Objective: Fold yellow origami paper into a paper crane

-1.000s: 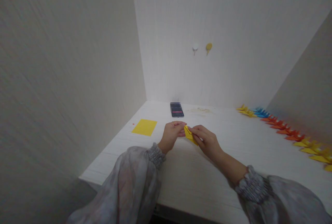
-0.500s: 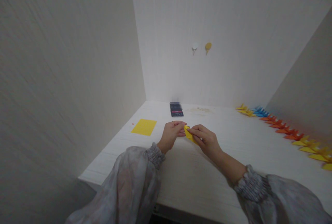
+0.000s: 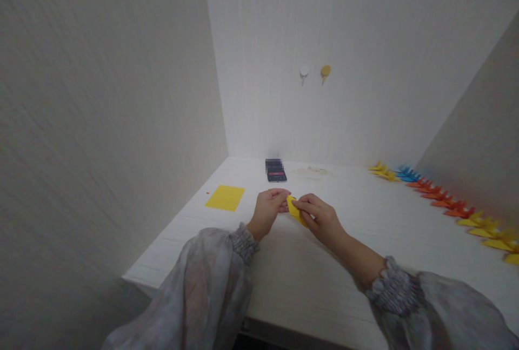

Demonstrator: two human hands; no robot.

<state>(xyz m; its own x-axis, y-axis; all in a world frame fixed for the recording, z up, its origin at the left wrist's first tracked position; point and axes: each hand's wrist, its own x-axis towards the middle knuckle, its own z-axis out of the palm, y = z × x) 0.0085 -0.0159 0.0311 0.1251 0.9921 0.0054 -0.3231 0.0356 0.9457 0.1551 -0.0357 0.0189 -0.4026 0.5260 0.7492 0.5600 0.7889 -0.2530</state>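
Your left hand (image 3: pixel 267 210) and right hand (image 3: pixel 320 217) both pinch the small folded yellow paper piece (image 3: pixel 295 210), which sits between them just above the white wooden table (image 3: pixel 316 274). Your fingers cover most of the piece, so its folds are hard to make out.

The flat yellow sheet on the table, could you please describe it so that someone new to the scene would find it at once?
Start at the white table and go to its left side, near the left wall. There the flat yellow sheet lies alone, left of the left hand and in front of the dark phone. Unlike the folded yellow piece between the hands and the folded paper figures along the right edge, it is an unfolded rectangle.
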